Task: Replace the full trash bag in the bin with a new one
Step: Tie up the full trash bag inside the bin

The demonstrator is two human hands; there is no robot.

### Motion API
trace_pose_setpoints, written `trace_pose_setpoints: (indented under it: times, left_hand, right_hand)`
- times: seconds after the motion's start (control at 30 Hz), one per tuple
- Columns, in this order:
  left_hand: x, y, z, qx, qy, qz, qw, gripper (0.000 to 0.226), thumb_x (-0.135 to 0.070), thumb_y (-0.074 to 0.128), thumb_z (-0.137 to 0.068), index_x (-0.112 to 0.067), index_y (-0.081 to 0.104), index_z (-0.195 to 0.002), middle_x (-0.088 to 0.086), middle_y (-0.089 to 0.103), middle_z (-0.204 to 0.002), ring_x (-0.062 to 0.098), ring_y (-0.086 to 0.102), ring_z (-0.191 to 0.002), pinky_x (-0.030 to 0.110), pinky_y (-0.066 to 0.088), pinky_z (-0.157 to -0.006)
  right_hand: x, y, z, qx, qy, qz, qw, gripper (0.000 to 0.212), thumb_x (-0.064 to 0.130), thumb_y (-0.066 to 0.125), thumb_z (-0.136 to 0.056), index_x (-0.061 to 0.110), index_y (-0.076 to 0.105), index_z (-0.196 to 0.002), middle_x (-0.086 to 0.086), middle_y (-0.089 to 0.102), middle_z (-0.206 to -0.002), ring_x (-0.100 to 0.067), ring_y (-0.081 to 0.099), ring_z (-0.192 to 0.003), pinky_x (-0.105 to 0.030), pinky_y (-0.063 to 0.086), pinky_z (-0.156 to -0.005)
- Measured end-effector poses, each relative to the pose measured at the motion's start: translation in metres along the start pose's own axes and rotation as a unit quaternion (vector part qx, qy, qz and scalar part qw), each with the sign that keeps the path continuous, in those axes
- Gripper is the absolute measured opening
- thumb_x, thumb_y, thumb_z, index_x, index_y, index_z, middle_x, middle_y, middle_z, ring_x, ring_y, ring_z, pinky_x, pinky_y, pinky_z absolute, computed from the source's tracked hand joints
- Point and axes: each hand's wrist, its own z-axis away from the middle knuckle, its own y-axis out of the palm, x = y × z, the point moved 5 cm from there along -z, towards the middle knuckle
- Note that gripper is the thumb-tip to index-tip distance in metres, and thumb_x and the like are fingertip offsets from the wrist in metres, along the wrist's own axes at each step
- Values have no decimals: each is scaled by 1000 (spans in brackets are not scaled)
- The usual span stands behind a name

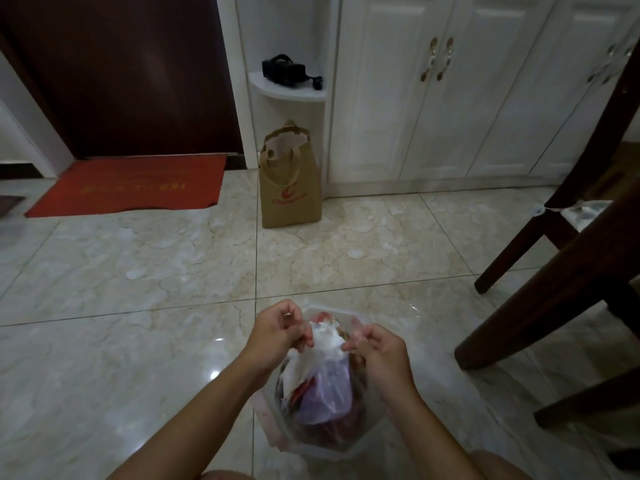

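From the head camera, the brown paper bag (290, 181) standing on the floor by the white cabinet (433, 98) carries a red swirl logo with a line of red lettering beneath it, too blurred to read; the red doormat (131, 188) before the dark door (121, 74) bears a row of gold characters, also illegible from here; no other writing shows.

Low in the middle of the view, the trash bag (325, 382), thin clear plastic stuffed with red and purple wrappers and white scraps, sits inside the translucent bin (273, 427) on the marble-patterned floor tiles (156, 271); its gathered white neck rises between the two hands. The left hand (277, 329) has its grip pinched on the bunched plastic at the left of the neck, fingers curled; the right hand (375, 346) has its grip pinched on the same bunch from the right, thumb and forefinger closed on the film; both forearms reach in from the bottom edge and cover part of the bin's rim.

To the right, dark wooden chair legs (540, 299) stand near the bin, with a white cord tied round one rail; behind, a black device (285, 71) with a strap lies on a curved white corner shelf (287, 90), well apart from the hands.
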Motion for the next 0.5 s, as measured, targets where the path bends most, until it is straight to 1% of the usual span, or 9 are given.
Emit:
trace_pose_setpoints:
  times: [0.03,0.07,0.13,0.2,0.27,0.33,0.4,0.43,0.5]
  left_hand:
    - [-5,5,-1,16,6,-1,1000,29,19,49,-85,-8,48,-75,18,61,-66,26,61,-60,30,47,-54]
    - [-9,10,-1,29,10,-2,1000,31,20,50,-85,-8,46,-73,19,60,-65,26,62,-60,30,48,-53]
    - [-16,19,-2,48,14,-5,999,33,21,51,-84,-8,42,-73,20,59,-64,26,63,-57,27,48,-51]
    - [-21,22,-3,50,18,-19,998,32,21,53,-84,-9,44,-73,20,63,-64,25,64,-58,25,49,-51]
    - [-26,22,-6,50,29,-37,998,29,17,58,-83,-9,49,-75,17,68,-66,23,66,-64,25,52,-60]
    - [-32,22,-7,52,38,-46,997,26,15,62,-82,-9,53,-78,16,71,-69,22,68,-68,26,54,-70]
    - [-38,23,-7,46,42,-50,997,22,14,64,-81,-7,56,-79,16,73,-70,18,70,-68,21,53,-69]
    - [-40,24,-6,41,45,-50,997,20,14,65,-81,-5,58,-80,15,73,-69,15,70,-67,19,52,-69]
    - [-45,25,-6,31,50,-50,997,20,15,65,-79,-4,59,-79,11,73,-65,9,71,-67,18,52,-70]
  right_hand:
    - [4,4,-1,23,-19,20,999,18,3,62,-91,5,69,-74,7,77,-76,-3,71,-79,-16,52,-73]
    - [8,6,-2,37,-40,42,998,18,5,64,-89,9,71,-73,3,77,-76,-5,71,-76,-19,53,-74]
    - [17,10,-4,43,-79,80,993,15,7,70,-85,17,76,-74,3,76,-76,-8,71,-73,-22,54,-71]
    - [24,11,-4,39,-102,92,990,14,7,73,-82,19,79,-76,7,76,-74,-5,71,-70,-19,52,-67]
    - [30,11,-2,36,-103,83,991,16,6,73,-82,19,80,-75,7,76,-70,-4,69,-64,-17,52,-63]
    - [32,10,-2,31,-89,66,993,17,6,73,-82,19,79,-74,1,75,-67,-10,70,-60,-24,57,-63]
    - [34,10,-1,28,-69,40,996,15,5,73,-83,15,77,-73,-4,76,-68,-18,72,-61,-34,60,-67]
    - [34,11,-1,27,-60,28,997,13,4,72,-83,11,74,-72,-5,76,-68,-20,73,-62,-36,60,-68]
    - [38,13,-1,26,-53,17,998,12,2,71,-83,5,71,-72,-6,75,-67,-21,74,-62,-37,60,-68]
